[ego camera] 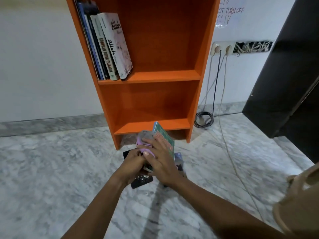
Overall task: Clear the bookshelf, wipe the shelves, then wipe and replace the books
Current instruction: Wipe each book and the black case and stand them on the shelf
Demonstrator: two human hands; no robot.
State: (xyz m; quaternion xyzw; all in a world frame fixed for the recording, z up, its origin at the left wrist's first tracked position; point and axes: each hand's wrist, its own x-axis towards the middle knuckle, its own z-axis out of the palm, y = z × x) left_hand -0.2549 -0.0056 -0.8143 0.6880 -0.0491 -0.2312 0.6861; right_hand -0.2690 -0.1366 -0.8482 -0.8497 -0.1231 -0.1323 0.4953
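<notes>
Orange bookshelf point(164, 40) fills the view from centre to twelve o'clock, standing on a grey-veined marble floor point(51, 169) against a pale wall. Its upper shelf carries a row of books point(96, 49) at eleven o'clock, leaning against the left side panel. The outermost is a white book point(119, 45) with "Allah" lettered on its cover and spine. The lower shelf, at centre, is bare orange board.

Just below centre, in front of the shelf's foot, both my hands meet around a green book point(164, 138). It stands tilted, its top corner pointing toward the lower shelf's edge. My left hand point(134, 163) is curled closed at the book's lower end and grips it there, though my other hand partly hides the contact. My right hand point(160, 161) clasps a bunched lilac-and-grey cloth point(146, 138), fingers over it and thumb beneath. It presses the cloth against the book's left edge and cover.

Under my wrists, at six o'clock from the green book, a pile of books point(142, 181) lies flat on the floor, a dark cover on top.

At two o'clock a double wall socket point(222, 48) holds two plugs. Their cables drop to the floor, where a black cable coil point(203, 119) lies at three o'clock, just right of the shelf. A handwritten notice point(227, 12) hangs at one o'clock, and a black cabinet point(284, 83) fills the right edge. My beige sleeve point(302, 195) shows at four o'clock.
</notes>
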